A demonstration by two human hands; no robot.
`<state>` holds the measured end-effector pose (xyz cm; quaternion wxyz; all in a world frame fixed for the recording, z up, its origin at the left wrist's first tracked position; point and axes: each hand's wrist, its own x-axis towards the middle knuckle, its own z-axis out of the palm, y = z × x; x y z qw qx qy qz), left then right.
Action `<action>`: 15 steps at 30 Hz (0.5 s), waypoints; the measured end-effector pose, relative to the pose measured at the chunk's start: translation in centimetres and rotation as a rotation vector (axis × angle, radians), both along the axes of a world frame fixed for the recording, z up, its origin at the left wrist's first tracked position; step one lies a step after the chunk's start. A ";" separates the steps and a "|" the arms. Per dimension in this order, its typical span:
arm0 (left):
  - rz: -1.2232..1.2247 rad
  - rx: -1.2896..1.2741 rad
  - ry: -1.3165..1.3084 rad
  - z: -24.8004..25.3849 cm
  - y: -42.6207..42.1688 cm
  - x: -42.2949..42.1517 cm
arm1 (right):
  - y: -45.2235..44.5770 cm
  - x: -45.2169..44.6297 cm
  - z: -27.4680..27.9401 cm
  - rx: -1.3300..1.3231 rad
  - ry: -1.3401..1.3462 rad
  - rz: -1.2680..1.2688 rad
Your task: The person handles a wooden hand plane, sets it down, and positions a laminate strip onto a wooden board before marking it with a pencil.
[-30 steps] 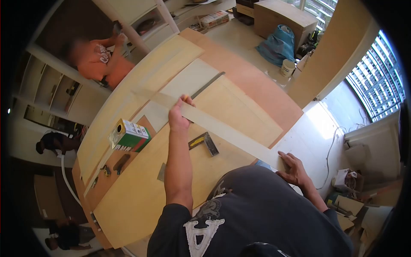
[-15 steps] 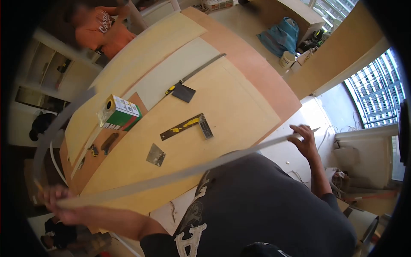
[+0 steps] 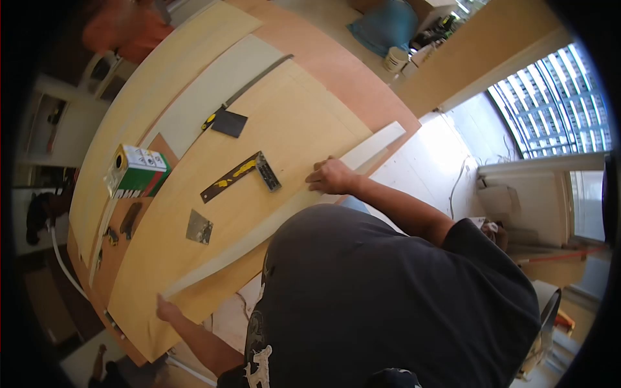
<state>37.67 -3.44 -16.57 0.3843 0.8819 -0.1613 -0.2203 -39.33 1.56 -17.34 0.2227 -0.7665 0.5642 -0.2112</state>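
A long pale strip (image 3: 242, 247) lies slantwise over the near edge of the large wooden sheet (image 3: 291, 103). My left hand (image 3: 169, 310) is closed at the strip's lower left end, its fingertips small in view. Nearer the other end, my right hand (image 3: 331, 176) has its curled fingers on the strip, which extends past it to the upper right. Just beyond the strip are a metal square (image 3: 239, 176) with yellow marks and a loose scraper blade (image 3: 199, 227). Farther off lie a dark-bladed scraper (image 3: 229, 123) and a long thin dark bar (image 3: 260, 80).
A green and white can (image 3: 139, 171) stands on the left of the work surface, with small tools (image 3: 131, 220) beside it. Beyond the table are a person in orange (image 3: 123, 29), a blue bag (image 3: 387, 27) and a white bucket (image 3: 395, 59). A white hose (image 3: 63, 264) hangs at left.
The strip has come down from mid-air onto the sheet. My right hand has moved left along it, and my left hand has moved inward from the far left. The view has shifted.
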 end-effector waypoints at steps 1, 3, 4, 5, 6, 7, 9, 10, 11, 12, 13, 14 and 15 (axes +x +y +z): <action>-0.087 0.170 -0.163 -1.4 0.8 -0.8 | 0.3 0.7 -0.9 -0.018 -0.021 -0.004; -0.073 0.566 -0.607 1.3 1.3 -10.7 | 0.8 1.6 -2.6 -0.059 -0.064 0.000; -0.215 0.530 -0.794 0.6 1.9 -12.9 | 1.1 1.7 -2.4 0.041 -0.052 0.017; -0.361 0.484 -0.979 -0.8 2.2 -14.7 | 1.4 1.6 -2.3 -0.053 -0.052 0.010; -0.537 0.329 -1.091 -2.7 2.8 -16.6 | 1.8 1.4 -2.3 -0.146 -0.051 0.002; -0.715 0.169 -1.195 -4.2 3.6 -18.4 | 2.4 1.2 -2.3 -0.236 -0.050 -0.008; -1.017 0.206 -1.041 -5.1 4.8 -23.7 | 3.7 -0.3 -2.6 -0.309 0.037 -0.218; -1.175 0.154 -0.957 -5.3 5.6 -25.7 | 4.2 -1.6 -2.7 -0.345 0.082 -0.316; -1.323 0.101 -0.864 -5.4 6.5 -27.1 | 4.8 -3.3 -3.3 -0.304 0.102 -0.477; -1.355 0.129 -0.837 -5.2 7.5 -27.9 | 5.7 -5.6 -3.1 -0.274 0.101 -0.605; -1.387 0.155 -0.810 -4.9 8.2 -28.6 | 6.6 -7.8 -4.1 -0.241 0.161 -0.730; -1.422 0.181 -0.782 -4.6 8.5 -28.9 | 7.7 -9.7 -4.5 -0.169 0.284 -0.841; -1.435 0.082 -0.832 -5.6 8.9 -28.2 | 8.4 -11.3 -3.9 -0.025 0.293 -0.934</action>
